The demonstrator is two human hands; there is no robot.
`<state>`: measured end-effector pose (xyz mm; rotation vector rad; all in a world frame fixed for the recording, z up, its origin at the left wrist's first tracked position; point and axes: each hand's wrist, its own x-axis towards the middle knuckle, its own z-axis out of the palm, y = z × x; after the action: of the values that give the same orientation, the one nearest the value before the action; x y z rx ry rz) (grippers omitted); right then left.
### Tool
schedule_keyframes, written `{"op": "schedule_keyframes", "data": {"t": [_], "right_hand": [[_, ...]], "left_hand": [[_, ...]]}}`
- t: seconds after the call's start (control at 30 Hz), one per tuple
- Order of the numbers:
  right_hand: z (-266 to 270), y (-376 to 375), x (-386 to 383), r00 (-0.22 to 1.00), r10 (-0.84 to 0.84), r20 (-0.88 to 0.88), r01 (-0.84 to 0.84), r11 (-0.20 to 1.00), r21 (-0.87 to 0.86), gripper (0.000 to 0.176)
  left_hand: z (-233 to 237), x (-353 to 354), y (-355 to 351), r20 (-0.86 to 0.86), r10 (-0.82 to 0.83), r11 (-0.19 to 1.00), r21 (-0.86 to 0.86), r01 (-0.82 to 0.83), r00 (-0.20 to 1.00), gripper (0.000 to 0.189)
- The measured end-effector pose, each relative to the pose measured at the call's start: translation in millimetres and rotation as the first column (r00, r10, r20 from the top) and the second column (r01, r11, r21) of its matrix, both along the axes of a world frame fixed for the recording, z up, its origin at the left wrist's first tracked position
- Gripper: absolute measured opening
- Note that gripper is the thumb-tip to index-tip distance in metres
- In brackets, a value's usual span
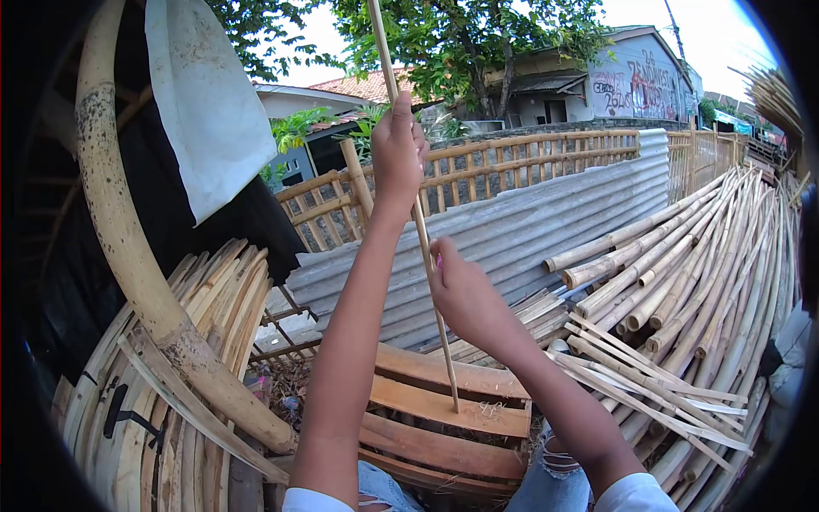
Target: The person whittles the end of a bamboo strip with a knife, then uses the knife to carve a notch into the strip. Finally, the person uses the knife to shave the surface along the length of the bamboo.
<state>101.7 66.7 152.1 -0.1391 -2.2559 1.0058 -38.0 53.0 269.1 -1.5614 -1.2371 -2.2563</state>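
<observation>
A thin bamboo stick stands nearly upright in front of me, its lower end on a slatted wooden bench. High on the stick, my left hand is wrapped round it. My right hand is closed lower down, beside the stick. A small pink thing shows between its thumb and fingers, mostly hidden. Some thin shavings lie on the slat near the stick's lower end.
Long bamboo poles and split strips are piled at the right. A thick bamboo pole curves down the left, beside stacked split bamboo. Ahead are corrugated sheeting and a bamboo fence.
</observation>
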Motion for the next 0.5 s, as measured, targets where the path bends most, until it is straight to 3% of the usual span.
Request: {"op": "schedule_keyframes", "data": {"t": [0.07,0.1,0.13,0.17,0.27,0.37,0.43,0.5], "right_hand": [[-76,20,-22,0.992,0.054,0.112,-0.060,0.997,0.051,0.027],[-79,20,-21,0.973,0.094,0.210,-0.116,0.989,0.095,0.027],[-76,24,-22,0.976,0.084,0.200,-0.107,0.989,0.107,0.027],[-73,28,-20,0.993,0.084,0.078,-0.089,0.994,0.059,0.028],[1,15,12,0.981,0.089,-0.172,-0.106,0.990,-0.089,0.030],[38,15,11,0.973,0.020,-0.231,-0.047,0.992,-0.113,0.030],[20,11,10,0.977,-0.015,-0.213,0.006,0.999,-0.046,0.029],[-10,13,13,0.995,0.042,0.093,-0.037,0.998,-0.055,0.029]], "left_hand": [[-3,-4,-5,0.003,0.010,1.000,0.005,-0.010,1.000,0.044],[0,-3,-7,-0.009,0.014,1.000,0.010,-0.014,1.000,0.044],[1,-1,-9,-0.005,0.021,1.000,-0.012,-0.021,1.000,0.045],[3,1,-8,-0.014,0.013,1.000,-0.001,-0.013,1.000,0.045],[0,0,-4,-0.004,0.005,1.000,-0.016,-0.005,1.000,0.046],[-1,12,3,-0.002,-0.029,0.999,-0.021,0.029,1.000,0.046],[-2,20,2,-0.001,-0.022,0.999,-0.035,0.022,1.000,0.047],[-1,20,-1,-0.032,0.011,1.000,0.007,-0.011,0.999,0.046]]}}
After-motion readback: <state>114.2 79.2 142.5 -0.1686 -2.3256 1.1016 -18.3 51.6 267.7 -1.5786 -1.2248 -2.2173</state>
